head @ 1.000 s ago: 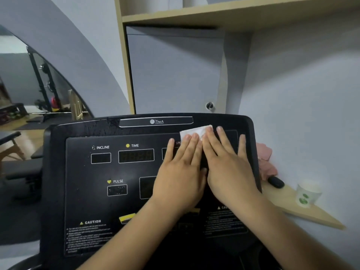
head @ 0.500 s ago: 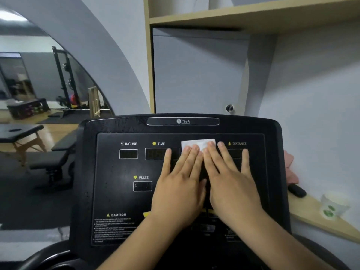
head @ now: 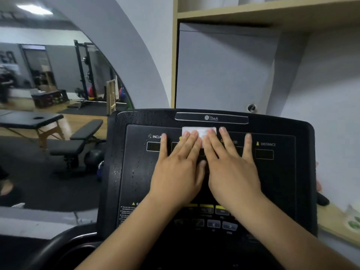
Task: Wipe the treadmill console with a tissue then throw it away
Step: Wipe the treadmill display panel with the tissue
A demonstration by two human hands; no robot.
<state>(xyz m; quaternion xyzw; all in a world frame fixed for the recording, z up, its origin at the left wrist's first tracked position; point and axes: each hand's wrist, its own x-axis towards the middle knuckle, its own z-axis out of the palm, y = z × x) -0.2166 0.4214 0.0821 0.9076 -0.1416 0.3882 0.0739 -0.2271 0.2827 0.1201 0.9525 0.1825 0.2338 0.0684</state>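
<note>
The black treadmill console (head: 136, 172) fills the middle of the head view, with water droplets on its left side. A white tissue (head: 198, 131) lies flat on the upper display row, between the INCLINE and SPEED labels. My left hand (head: 177, 170) and my right hand (head: 231, 168) lie side by side on the panel, palms down and fingers stretched out. Both press on the tissue. Only its top strip shows above my fingertips; the rest is hidden under my hands.
A wooden ledge (head: 335, 225) to the right carries a paper cup (head: 353, 221), a dark small object (head: 322, 199) and a pink cloth (head: 318, 184). A wooden shelf (head: 253, 12) hangs overhead. To the left, an arched mirror (head: 58, 94) shows gym benches and racks.
Both hands have slid the tissue leftward and slightly up across the display row, from over the SPEED label towards TIME. The view has also turned left.
</note>
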